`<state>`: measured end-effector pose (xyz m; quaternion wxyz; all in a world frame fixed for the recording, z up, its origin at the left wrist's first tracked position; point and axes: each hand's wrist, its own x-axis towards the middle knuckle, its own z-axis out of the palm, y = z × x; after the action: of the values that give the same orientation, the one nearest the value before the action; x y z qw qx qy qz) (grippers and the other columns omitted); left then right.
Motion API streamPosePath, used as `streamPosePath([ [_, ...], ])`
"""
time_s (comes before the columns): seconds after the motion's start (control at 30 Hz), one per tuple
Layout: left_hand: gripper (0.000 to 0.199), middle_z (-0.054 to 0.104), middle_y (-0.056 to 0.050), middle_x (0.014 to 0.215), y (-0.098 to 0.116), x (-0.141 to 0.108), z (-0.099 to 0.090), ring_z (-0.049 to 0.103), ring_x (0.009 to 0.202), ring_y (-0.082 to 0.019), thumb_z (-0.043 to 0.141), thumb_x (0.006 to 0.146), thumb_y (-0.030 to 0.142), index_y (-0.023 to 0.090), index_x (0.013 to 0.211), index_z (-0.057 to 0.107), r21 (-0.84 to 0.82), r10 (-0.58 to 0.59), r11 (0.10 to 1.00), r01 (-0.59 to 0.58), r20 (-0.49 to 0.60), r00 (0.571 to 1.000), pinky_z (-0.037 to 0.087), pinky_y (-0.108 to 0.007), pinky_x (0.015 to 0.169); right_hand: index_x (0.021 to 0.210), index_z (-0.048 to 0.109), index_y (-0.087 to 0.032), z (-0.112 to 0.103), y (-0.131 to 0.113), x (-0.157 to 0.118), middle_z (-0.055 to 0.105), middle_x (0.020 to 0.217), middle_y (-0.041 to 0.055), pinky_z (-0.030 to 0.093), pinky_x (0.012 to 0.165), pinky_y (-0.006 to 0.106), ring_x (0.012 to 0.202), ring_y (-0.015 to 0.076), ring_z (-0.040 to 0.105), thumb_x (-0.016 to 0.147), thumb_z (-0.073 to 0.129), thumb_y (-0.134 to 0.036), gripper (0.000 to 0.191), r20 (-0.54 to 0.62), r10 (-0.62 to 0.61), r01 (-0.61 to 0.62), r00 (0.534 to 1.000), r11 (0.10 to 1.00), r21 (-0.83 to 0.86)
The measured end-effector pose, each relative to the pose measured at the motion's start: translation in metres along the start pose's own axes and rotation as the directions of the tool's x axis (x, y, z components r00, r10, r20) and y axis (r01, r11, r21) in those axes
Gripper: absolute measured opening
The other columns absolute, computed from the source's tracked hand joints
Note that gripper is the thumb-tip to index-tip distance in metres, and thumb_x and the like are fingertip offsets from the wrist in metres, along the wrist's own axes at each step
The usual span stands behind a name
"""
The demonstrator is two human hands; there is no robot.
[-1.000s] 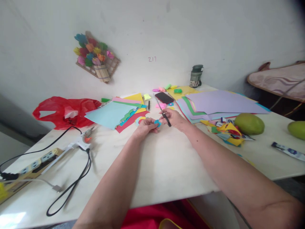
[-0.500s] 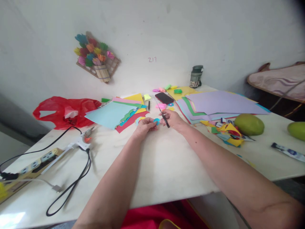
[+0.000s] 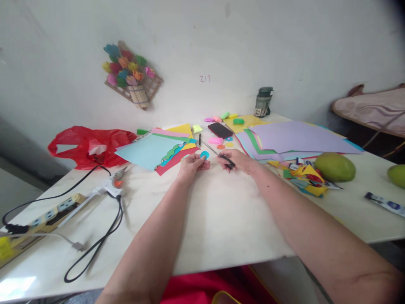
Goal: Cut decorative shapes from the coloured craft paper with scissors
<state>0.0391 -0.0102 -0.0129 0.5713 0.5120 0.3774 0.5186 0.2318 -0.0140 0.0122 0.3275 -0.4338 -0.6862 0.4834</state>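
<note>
Nearby, left hand pinches blue paper disc, thumb against fingers. Right hand, just to its right, curls round scissors at the handles; blades slant forward-left, beyond the disc, seemingly almost together. Farther off: phone.

Soft light — glare on the table, lower left — fine detail seems blurred.
</note>
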Motion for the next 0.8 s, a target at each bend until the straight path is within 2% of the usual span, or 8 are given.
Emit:
streamPosePath([
  [0.13, 0.029, 0.067, -0.006, 0.07, 0.0012, -0.0006, -0.0007, 0.064, 0.061, -0.015, 0.072, 0.062, 0.033, 0.012, 0.073, 0.056, -0.034, -0.02, 0.999, 0.02, 0.008, 1.0, 0.052, -0.03, 0.067, 0.07, 0.052, -0.015, -0.0059, 0.0003, -0.0018, 0.054, 0.052, -0.0021, 0.027, 0.034, 0.017, 0.038, 0.0053, 0.046, 0.073, 0.06, -0.04, 0.026, 0.115, 0.027, -0.017, 0.993, 0.997, -0.079],
  [0.37, 0.027, 0.068, -0.007, 0.083, -0.0016, -0.0001, -0.0044, 0.066, 0.07, -0.016, 0.071, 0.064, 0.031, 0.011, 0.075, 0.058, -0.071, -0.01, 0.997, 0.016, 0.094, 0.996, 0.052, -0.03, 0.071, 0.08, 0.057, -0.013, -0.0089, -0.0005, -0.0028, 0.055, 0.052, -0.0024, 0.03, 0.036, 0.017, 0.038, 0.0053, 0.046, 0.073, 0.061, -0.036, 0.024, 0.167, 0.06, -0.037, 0.984, 0.99, -0.136],
  [0.8, 0.024, 0.065, -0.003, 0.073, -0.0006, -0.0006, -0.0049, 0.066, 0.076, -0.019, 0.073, 0.062, 0.027, 0.011, 0.072, 0.057, -0.105, 0.01, 0.995, 0.001, 0.103, 0.995, 0.05, -0.033, 0.078, 0.087, 0.06, -0.014, -0.0096, 0.0059, -0.0012, 0.054, 0.053, -0.0032, 0.032, 0.037, 0.017, 0.039, 0.0049, 0.045, 0.072, 0.062, -0.042, 0.032, 0.204, 0.086, -0.057, 0.975, 0.988, -0.143],
])
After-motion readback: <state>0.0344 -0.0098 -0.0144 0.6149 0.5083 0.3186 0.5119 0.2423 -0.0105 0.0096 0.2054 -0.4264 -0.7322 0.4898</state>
